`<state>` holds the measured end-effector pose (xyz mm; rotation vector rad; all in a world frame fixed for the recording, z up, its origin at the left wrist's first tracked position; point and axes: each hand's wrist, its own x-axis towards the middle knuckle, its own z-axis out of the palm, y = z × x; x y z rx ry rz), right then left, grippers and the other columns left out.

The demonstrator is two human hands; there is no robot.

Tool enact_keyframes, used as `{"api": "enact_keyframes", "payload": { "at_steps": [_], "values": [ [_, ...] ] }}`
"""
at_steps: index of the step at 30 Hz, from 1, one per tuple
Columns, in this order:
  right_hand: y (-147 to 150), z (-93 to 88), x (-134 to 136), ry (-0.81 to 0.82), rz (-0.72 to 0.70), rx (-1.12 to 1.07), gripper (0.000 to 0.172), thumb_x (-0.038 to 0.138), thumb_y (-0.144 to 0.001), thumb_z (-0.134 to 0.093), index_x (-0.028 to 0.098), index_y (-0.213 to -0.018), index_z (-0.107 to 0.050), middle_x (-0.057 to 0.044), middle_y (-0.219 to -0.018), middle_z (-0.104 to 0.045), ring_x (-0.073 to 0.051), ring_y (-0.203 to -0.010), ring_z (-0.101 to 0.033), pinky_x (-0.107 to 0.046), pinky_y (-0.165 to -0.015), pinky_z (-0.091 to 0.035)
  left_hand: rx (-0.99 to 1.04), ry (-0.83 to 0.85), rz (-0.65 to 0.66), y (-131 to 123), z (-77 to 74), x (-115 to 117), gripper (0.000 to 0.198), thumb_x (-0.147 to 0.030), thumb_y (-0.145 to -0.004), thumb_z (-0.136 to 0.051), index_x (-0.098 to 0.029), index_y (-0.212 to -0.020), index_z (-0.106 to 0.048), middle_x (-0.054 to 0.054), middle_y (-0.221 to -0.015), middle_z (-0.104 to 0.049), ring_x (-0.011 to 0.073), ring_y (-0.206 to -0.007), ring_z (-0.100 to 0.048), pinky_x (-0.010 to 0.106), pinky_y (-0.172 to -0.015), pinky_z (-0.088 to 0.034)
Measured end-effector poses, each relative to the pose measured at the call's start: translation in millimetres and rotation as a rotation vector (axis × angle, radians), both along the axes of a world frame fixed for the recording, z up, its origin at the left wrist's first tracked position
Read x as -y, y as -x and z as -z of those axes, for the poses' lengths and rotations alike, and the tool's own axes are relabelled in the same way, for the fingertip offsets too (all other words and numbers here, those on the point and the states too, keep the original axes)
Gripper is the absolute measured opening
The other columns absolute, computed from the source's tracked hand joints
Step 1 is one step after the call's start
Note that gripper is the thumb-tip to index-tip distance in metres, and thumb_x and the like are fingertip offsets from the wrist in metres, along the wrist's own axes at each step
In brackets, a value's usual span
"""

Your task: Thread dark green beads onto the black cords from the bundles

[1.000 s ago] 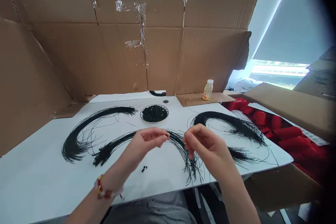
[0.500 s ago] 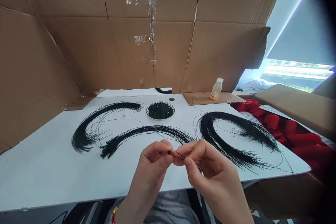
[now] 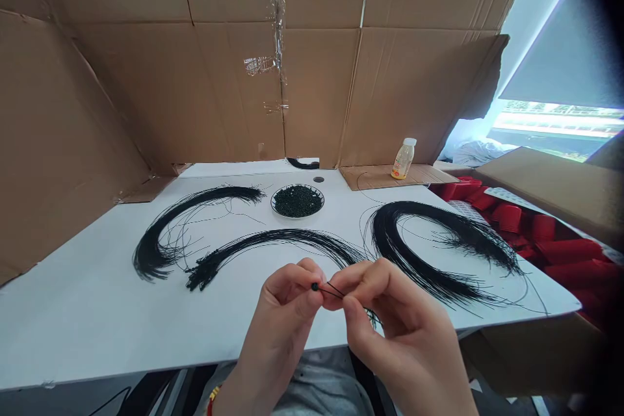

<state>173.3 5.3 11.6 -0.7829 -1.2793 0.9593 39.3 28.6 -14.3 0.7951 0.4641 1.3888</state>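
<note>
Two hands work close together above the white table (image 3: 121,318): the left hand (image 3: 277,331) pinches a small black bead (image 3: 314,286) at its fingertips, while the right hand (image 3: 400,331) pinches thin black cords (image 3: 332,290) just beside it, their ends meeting the bead. Sound practice here is a short, firm fingertip grip, keeping the cord ends straight and the bead secure. Against the earlier frame, bead and pinches sit nearly unchanged; only the view has tilted slightly.
</note>
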Motion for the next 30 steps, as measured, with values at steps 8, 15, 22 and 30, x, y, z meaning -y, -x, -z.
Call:
{"api": "enact_keyframes", "payload": {
  "at_steps": [8, 15, 22, 30],
  "values": [
    [0.8, 1.1, 1.9, -0.081, 0.086, 0.059, 0.020, 0.005, -0.076, -0.066, 0.024, -0.072, -0.063, 0.001, -0.081, -0.076, -0.016, -0.075, -0.073, -0.025, -0.073, -0.065, -0.037, -0.014, -0.046, -1.1, 0.5, -0.3, 0.016, -0.033, -0.066, -0.097, -0.027, -0.068, -0.082, -0.004, -0.072, -0.059, 0.0082, -0.069, -0.058, 0.017, -0.068, -0.053],
    [1.4, 4.2, 3.4, -0.192, 0.134, 0.166, 0.020, 0.006, -0.079, -0.064, 0.025, -0.075, -0.061, 0.000, -0.086, -0.077, -0.017, -0.073, -0.073, -0.032, -0.075, -0.065, -0.059, -0.052, -0.077, -1.6, 0.2, -2.5, 0.013, -0.030, -0.067, -0.096, -0.028, -0.070, -0.083, -0.004, -0.069, -0.058, 0.0084, -0.067, -0.057, 0.017, -0.065, -0.052],
    [3.4, 4.5, 5.5, -0.236, 0.119, 0.165, 0.023, 0.003, -0.082, -0.062, 0.025, -0.079, -0.063, 0.002, -0.092, -0.079, -0.016, -0.078, -0.073, -0.029, -0.077, -0.063, -0.073, -0.029, -0.097, -0.5, 1.7, -1.7, 0.015, -0.031, -0.066, -0.096, -0.027, -0.068, -0.082, -0.004, -0.069, -0.058, 0.0083, -0.067, -0.052, 0.016, -0.064, -0.049],
    [3.8, 4.8, 4.5, -0.200, 0.114, 0.168, 0.021, 0.004, -0.080, -0.062, 0.025, -0.077, -0.063, 0.000, -0.090, -0.078, -0.017, -0.073, -0.072, -0.030, -0.075, -0.064, -0.074, -0.013, -0.097, 1.0, 2.6, -0.5, 0.014, -0.030, -0.067, -0.096, -0.027, -0.069, -0.082, -0.002, -0.071, -0.060, 0.0098, -0.071, -0.054, 0.018, -0.067, -0.048]
  ]
}}
